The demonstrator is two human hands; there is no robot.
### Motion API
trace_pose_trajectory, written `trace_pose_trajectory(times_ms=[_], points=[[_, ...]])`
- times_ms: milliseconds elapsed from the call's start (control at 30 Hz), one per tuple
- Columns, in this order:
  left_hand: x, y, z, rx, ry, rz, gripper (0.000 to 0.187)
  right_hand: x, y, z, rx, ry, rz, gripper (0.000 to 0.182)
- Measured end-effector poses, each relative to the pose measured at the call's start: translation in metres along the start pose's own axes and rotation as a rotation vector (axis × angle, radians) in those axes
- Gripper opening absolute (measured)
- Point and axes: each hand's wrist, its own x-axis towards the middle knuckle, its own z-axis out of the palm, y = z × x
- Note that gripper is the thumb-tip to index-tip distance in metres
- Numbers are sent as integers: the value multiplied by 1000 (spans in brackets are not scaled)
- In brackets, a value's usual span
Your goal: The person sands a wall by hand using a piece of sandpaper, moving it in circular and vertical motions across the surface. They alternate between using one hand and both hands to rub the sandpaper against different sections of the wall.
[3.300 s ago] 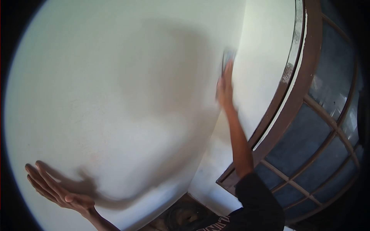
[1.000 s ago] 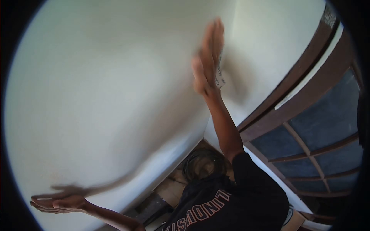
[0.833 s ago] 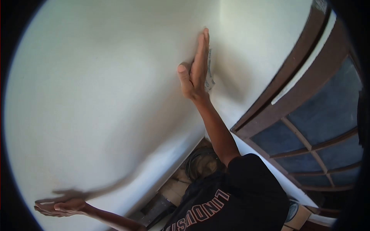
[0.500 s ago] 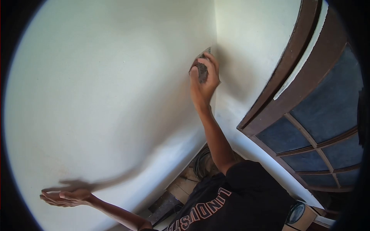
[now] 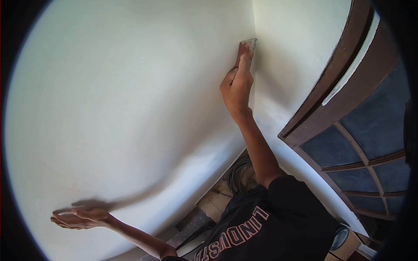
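While two bare hands are in view, one carries a sheet. Right hand (image 5: pixel 237 89), at 1 o'clock: clamped on one folded sheet (image 5: pixel 241 54), fingers laid along it, thumb side toward 9 o'clock. Sheet count: one; two faces seen, one reddish-brown, one grey with dark printing too small to read. Sheet sits at 1 o'clock, just beyond the knuckles, at the seam where two pale walls meet: the larger wall (image 5: pixel 130 100) toward 9 o'clock, the narrower wall (image 5: pixel 296 39) toward 1 o'clock. Exact contact along its edge: cannot tell.

Left hand (image 5: pixel 82 218), at 8 o'clock: fingers stretched out, thumb apart from them. Beside the larger wall, one shadow (image 5: pixel 93 203) just above it; whether skin touches wall, cannot tell.

At 3 to 4 o'clock, one brown frame (image 5: pixel 313 131) with dark panes (image 5: pixel 374 117); six counted, those toward the rim partly cut off. One white strip (image 5: pixel 355 65) runs along the frame, at 2 o'clock.

At 5 o'clock: one black shirt (image 5: pixel 283 217) with pale-edged lettering; behind it one dark coil (image 5: pixel 232 177), partly hidden. At 4 o'clock: one round container (image 5: pixel 341 238) near one tan box (image 5: pixel 347 250)
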Motion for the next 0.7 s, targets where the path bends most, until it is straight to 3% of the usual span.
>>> trace_pose_trajectory(times_ms=[200,333,400,467,567,633,700], points=[[1,0,1,25,0,45,75,5,5,-17,41,-77,0,79],[3,2,-2,29,-33,18,77,-51,55,-27,-124,-188,75,81],[1,2,-1,34,-13,14,78,-80,58,-14,121,-55,266,74],[2,5,-4,48,-10,-3,80,-69,40,-4,175,44,310,65],[1,5,-1,67,-26,-23,84,3,-19,12,13,140,106,54],[1,5,-2,81,-33,-18,85,24,-53,14,-26,123,82,60],[-2,4,1,73,-45,-26,87,-9,-7,1,-42,42,-38,61]])
